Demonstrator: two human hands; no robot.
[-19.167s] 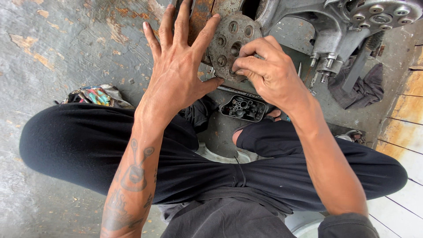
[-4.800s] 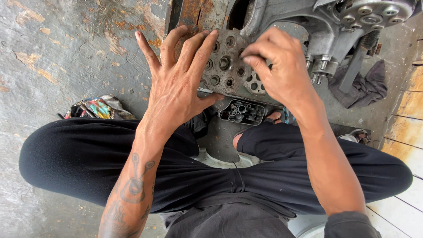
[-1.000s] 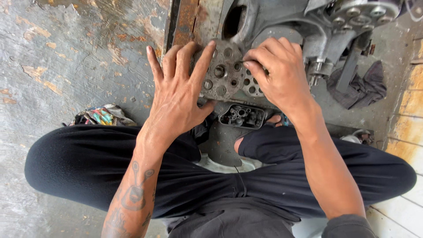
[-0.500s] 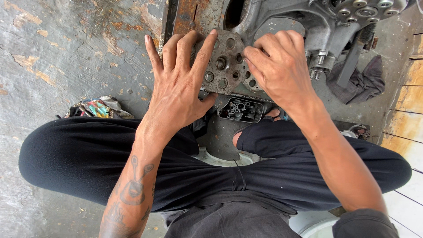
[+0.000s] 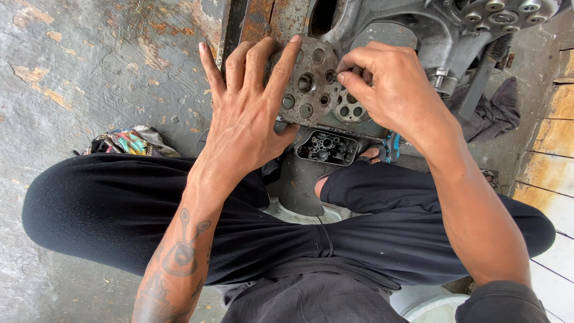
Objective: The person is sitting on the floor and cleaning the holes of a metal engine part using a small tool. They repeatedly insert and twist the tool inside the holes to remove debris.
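A rusty round metal disc (image 5: 311,90) with several holes stands on edge against a grey engine casing (image 5: 418,30). My left hand (image 5: 248,113) lies flat against the disc's left side, fingers spread, thumb under its lower rim. My right hand (image 5: 394,90) is at the disc's right edge with fingertips pinched together on something small that I cannot make out. A smaller perforated disc (image 5: 350,110) shows just beneath those fingers. Below them lies a small black tray (image 5: 327,146) of metal parts.
I sit cross-legged in black trousers (image 5: 179,221) on a worn concrete floor (image 5: 89,72). A colourful rag (image 5: 128,140) lies at the left, a dark cloth (image 5: 493,110) at the right, wooden planks (image 5: 553,149) along the right edge, a rusty steel bar (image 5: 257,18) behind the disc.
Both hands stay on the disc. The right fingertips have shifted slightly up along its right edge, and the view has moved a little.
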